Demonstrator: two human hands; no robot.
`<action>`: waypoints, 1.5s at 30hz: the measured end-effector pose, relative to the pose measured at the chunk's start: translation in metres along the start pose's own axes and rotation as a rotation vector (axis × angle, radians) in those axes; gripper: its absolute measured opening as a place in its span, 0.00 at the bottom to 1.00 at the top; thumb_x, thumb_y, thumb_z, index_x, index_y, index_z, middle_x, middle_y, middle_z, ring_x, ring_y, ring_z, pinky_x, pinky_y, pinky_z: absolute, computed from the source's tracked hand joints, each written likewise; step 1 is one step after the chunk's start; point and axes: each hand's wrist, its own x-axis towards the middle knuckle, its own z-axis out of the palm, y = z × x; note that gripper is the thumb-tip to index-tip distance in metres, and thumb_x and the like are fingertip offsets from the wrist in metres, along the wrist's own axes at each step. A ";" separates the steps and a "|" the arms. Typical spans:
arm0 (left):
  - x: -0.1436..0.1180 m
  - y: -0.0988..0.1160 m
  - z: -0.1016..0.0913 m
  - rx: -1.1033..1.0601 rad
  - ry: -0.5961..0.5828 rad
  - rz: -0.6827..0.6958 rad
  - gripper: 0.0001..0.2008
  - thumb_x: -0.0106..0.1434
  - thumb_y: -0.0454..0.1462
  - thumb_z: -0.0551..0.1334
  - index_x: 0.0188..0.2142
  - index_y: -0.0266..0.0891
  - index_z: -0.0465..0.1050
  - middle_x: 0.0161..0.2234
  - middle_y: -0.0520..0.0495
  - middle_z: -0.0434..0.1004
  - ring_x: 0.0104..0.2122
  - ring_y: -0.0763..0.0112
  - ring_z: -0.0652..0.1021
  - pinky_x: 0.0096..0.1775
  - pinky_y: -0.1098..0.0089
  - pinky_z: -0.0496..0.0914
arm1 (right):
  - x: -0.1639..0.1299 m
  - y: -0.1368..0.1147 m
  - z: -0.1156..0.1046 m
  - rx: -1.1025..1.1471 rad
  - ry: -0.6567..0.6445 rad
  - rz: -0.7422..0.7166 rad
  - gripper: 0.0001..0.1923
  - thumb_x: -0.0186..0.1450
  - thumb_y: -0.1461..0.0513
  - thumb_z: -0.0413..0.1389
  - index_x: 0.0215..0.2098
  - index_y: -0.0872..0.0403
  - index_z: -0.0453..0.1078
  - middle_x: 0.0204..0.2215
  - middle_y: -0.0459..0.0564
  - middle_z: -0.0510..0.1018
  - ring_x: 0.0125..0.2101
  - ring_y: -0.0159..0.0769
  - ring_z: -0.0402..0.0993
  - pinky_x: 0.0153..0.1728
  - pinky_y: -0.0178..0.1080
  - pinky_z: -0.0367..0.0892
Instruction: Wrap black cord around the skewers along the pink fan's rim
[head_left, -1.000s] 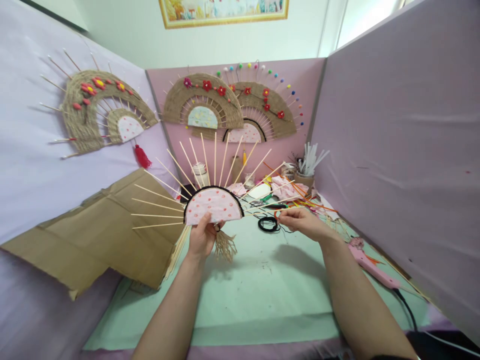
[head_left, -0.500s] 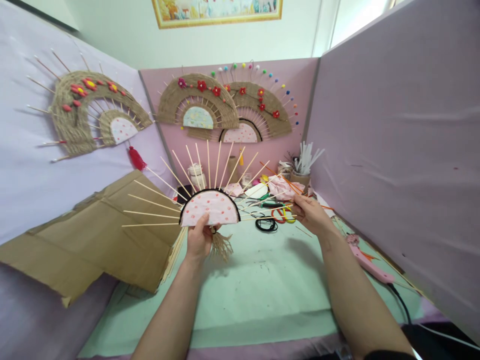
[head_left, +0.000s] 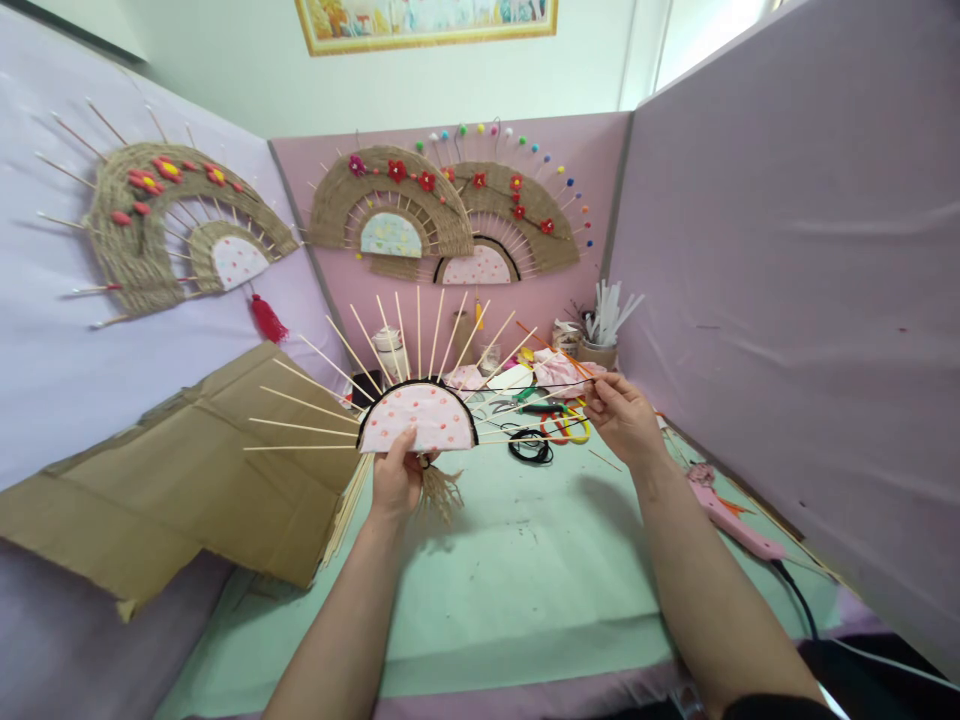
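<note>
Table (head_left: 510, 600), pale green cover. Coil of black cord (head_left: 531, 447) toward back; pink glue gun (head_left: 739, 525) on right; crumpled pink cloth (head_left: 559, 370) and container of white strips (head_left: 598, 356) back right; thin wooden sticks (head_left: 349, 510) left.

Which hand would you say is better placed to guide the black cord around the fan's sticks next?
Probably the right hand: it already pinches the black cord, which stretches from the fan. The left hand seems occupied, gripping the fan at its bottom edge.

Black cord (head_left: 525, 387) runs taut from the upright dotted fan (head_left: 418, 415).
</note>
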 end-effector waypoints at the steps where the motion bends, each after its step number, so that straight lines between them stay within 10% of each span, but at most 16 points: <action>1: 0.000 0.000 0.000 0.003 0.003 0.000 0.16 0.44 0.35 0.68 0.34 0.40 0.70 0.30 0.53 0.76 0.24 0.75 0.75 0.25 0.74 0.68 | 0.000 -0.001 0.001 -0.007 0.005 -0.015 0.13 0.50 0.56 0.63 0.30 0.49 0.64 0.25 0.44 0.68 0.20 0.26 0.56 0.19 0.32 0.56; 26: 0.000 0.003 -0.001 -0.054 0.009 0.009 0.14 0.46 0.34 0.67 0.34 0.40 0.70 0.29 0.55 0.77 0.24 0.76 0.75 0.26 0.74 0.69 | 0.005 0.012 0.001 -0.052 0.023 0.157 0.16 0.48 0.52 0.63 0.22 0.53 0.63 0.19 0.42 0.63 0.18 0.25 0.57 0.16 0.31 0.52; 45: -0.001 0.003 0.000 -0.060 -0.040 0.023 0.15 0.47 0.35 0.67 0.36 0.40 0.70 0.29 0.52 0.77 0.25 0.74 0.75 0.26 0.74 0.69 | -0.038 0.043 0.045 -0.586 -0.783 0.347 0.13 0.53 0.54 0.59 0.25 0.57 0.68 0.20 0.42 0.67 0.21 0.25 0.58 0.22 0.30 0.53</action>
